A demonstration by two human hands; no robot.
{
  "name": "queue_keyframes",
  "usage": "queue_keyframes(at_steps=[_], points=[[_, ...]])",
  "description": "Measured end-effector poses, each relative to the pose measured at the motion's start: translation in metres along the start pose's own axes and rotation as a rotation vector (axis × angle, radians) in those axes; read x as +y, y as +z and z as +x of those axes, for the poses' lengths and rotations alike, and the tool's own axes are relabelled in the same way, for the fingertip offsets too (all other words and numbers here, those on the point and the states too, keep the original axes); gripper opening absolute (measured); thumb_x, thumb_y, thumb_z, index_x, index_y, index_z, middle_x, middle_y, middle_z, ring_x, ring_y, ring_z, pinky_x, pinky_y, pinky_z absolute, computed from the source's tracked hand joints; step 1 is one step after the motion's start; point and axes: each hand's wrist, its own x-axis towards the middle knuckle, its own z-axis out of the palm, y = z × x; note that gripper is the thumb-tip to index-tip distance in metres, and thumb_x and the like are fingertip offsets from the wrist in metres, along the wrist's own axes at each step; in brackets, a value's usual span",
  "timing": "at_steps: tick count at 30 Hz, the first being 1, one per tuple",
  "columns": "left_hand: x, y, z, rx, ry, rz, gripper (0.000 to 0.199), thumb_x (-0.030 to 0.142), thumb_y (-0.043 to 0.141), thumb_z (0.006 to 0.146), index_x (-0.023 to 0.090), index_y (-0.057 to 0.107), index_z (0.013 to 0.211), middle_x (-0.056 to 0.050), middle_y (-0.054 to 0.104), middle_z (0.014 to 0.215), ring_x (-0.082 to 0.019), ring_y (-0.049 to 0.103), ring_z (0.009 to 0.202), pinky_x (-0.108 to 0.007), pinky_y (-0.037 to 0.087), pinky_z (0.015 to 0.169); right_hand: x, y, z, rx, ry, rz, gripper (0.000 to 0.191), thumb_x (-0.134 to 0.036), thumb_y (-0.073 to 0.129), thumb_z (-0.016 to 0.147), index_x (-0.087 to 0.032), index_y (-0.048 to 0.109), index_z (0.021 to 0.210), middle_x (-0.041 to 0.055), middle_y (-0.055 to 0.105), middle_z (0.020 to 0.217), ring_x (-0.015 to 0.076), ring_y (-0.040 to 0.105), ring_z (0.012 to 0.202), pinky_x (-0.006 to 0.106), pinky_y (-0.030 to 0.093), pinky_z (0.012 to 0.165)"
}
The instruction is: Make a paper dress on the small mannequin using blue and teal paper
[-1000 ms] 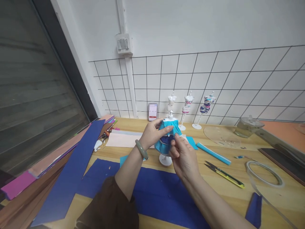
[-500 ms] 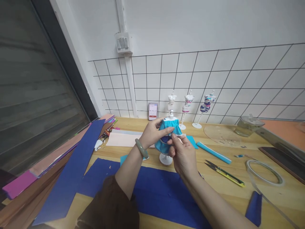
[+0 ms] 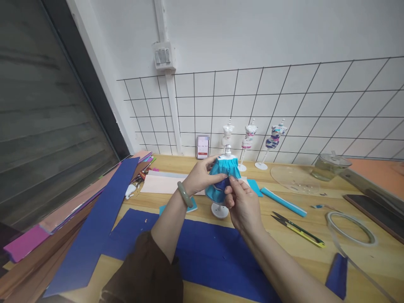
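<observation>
Your left thumb has slid a little lower on the front of the pleated light-blue paper (image 3: 232,165) since a second ago, and your left wrist, with its bracelet (image 3: 185,194), has eased slightly outward. That paper sits around the small dress form (image 3: 228,154) in front of you, just below its neck, above a dark blue layer (image 3: 222,184) and a lower light-blue puff (image 3: 215,195).

Your left hand (image 3: 202,174) curls around the side, thumb on the front, fingers going behind; how tightly they press back there you cannot tell from this view. Your right hand (image 3: 244,204) has thumb and forefinger nearly together at the paper's lower front edge, apparently pinching it, with the other fingers curled in.

Watch that edge: pull it harder with the right than the left thumb steadies it, and the paper could tear or the pleats fan out unevenly. If the left thumb bears down too much, it may flatten the folds or crease the dark layer underneath. Sideways force could tip the form, since its round white base (image 3: 220,210) looks small for its height. A tilt backward might knock the white dress form (image 3: 227,134) that stands behind. Your right forearm also lies over the dark blue sheet (image 3: 205,256); dragging the arm could wrinkle or shift it.
</observation>
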Motion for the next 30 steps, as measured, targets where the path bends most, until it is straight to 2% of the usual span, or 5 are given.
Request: queue_keyframes(at_steps=[8,15,25,30], points=[[0.0,-0.0012,0.0003,-0.034,0.018,-0.042,0.05,0.023,0.068,0.073,0.015,0.053,0.12,-0.01,0.062,0.113,-0.023,0.057,0.105,-0.034,0.044,0.091,-0.0039,0.0008,-0.0037,-0.006,0.047,0.081,0.027,-0.035,0.068,0.067,-0.018,0.047,0.065,-0.0056,0.055,0.046,0.0024,0.035,0.028,0.016,0.024,0.032],[-0.0007,-0.0022,-0.0001,-0.038,0.045,-0.027,0.048,0.024,0.066,0.075,0.014,0.053,0.12,-0.011,0.061,0.117,-0.022,0.056,0.106,-0.033,0.043,0.091,-0.0006,-0.0005,-0.0037,-0.085,-0.063,-0.009,0.028,-0.028,0.075,0.064,-0.019,0.054,0.082,-0.0085,0.052,0.049,0.0004,0.033,0.029,0.013,0.02,0.031],[-0.0003,0.0009,0.0002,-0.05,0.027,-0.021,0.046,0.02,0.065,0.073,0.013,0.054,0.117,-0.011,0.062,0.113,-0.023,0.057,0.105,-0.034,0.045,0.09,-0.0006,-0.0016,-0.0007,-0.052,-0.075,-0.073,0.025,-0.029,0.075,0.065,-0.017,0.055,0.073,-0.0072,0.053,0.052,-0.0003,0.034,0.03,0.014,0.021,0.031],[0.0001,0.0008,-0.0003,-0.047,0.012,-0.013,0.047,0.021,0.064,0.073,0.013,0.053,0.119,-0.01,0.061,0.115,-0.021,0.058,0.102,-0.031,0.046,0.086,0.0013,-0.0012,-0.0024,-0.066,-0.081,-0.067,0.025,-0.031,0.075,0.066,-0.018,0.057,0.077,-0.008,0.053,0.051,0.0001,0.033,0.03,0.015,0.021,0.032]])
